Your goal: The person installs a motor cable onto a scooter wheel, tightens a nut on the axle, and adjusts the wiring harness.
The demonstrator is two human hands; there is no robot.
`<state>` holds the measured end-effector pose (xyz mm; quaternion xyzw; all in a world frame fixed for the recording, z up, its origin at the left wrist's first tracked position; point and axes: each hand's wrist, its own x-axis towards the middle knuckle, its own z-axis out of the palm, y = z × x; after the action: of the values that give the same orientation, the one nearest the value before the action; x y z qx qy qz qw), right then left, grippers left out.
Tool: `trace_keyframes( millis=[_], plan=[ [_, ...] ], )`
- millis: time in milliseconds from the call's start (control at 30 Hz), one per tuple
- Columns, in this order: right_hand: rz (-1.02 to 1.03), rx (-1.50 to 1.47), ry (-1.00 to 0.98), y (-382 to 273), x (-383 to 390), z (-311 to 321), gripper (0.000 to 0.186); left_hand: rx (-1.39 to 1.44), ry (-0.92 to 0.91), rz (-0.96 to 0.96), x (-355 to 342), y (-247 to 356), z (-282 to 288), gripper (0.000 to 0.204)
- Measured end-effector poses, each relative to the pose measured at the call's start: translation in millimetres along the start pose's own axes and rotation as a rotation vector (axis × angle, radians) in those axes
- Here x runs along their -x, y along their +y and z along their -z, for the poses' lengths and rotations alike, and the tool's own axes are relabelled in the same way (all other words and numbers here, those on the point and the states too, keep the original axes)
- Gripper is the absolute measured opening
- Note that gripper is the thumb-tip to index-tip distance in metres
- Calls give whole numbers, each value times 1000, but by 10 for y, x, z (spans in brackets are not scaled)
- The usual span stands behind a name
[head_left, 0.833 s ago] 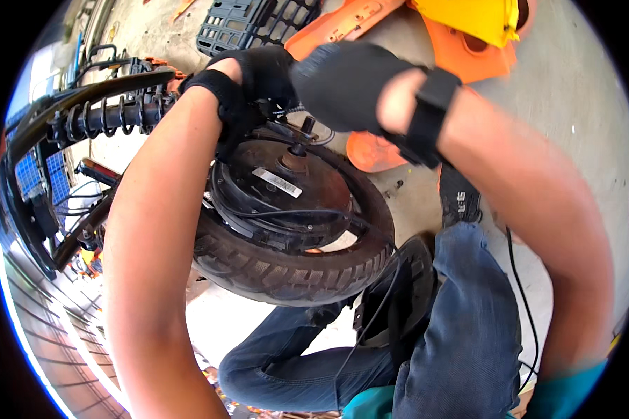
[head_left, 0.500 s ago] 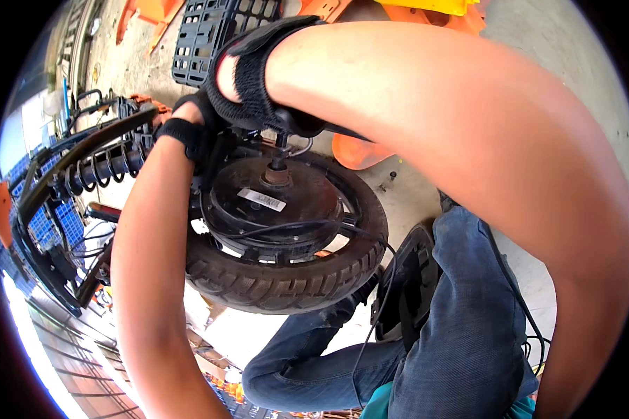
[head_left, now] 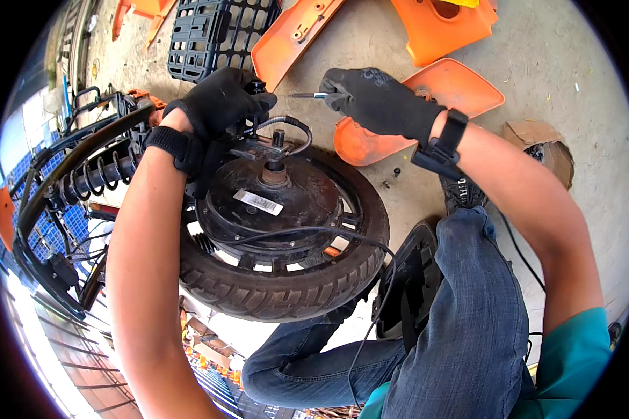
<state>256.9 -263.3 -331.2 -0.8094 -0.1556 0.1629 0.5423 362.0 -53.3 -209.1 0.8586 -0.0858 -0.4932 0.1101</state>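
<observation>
My right hand [head_left: 381,101], in a black glove, pinches a slim metal-shafted tool [head_left: 306,96] whose thin dark tip points left, toward my other hand. It looks like a screwdriver, but most of it is hidden in the fist. My left hand [head_left: 223,101], gloved too, is closed around a dark part beside the frame; the fingers hide what it is. Just below it is the black hub motor [head_left: 286,209] of a wheel lying on its side, with its axle [head_left: 278,143] standing up. A sheathed cable [head_left: 300,129] curves by the axle. The treaded tyre [head_left: 279,297] surrounds the hub.
A vehicle frame with a coil spring [head_left: 101,178] stands at the left. Orange panels [head_left: 444,31] and a black plastic crate [head_left: 210,38] lie beyond my hands. A cardboard box [head_left: 541,150] sits at the right. A black cable [head_left: 391,272] hangs across the tyre toward my legs.
My right hand has drawn back to the right from beside the left hand, and the thin tool now shows in it. The axle and cable are uncovered. The left hand stays near the same place.
</observation>
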Motion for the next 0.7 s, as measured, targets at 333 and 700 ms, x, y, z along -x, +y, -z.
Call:
trace_keyframes(
  millis=[333,700],
  plan=[
    [-25,-167,121,57,-133,-326,30,-29,-9,-10,32,-106,-22,36],
    [52,-32,183,-126,-50,-196,29,35,-23,44,27,-98,-37,34]
  ],
)
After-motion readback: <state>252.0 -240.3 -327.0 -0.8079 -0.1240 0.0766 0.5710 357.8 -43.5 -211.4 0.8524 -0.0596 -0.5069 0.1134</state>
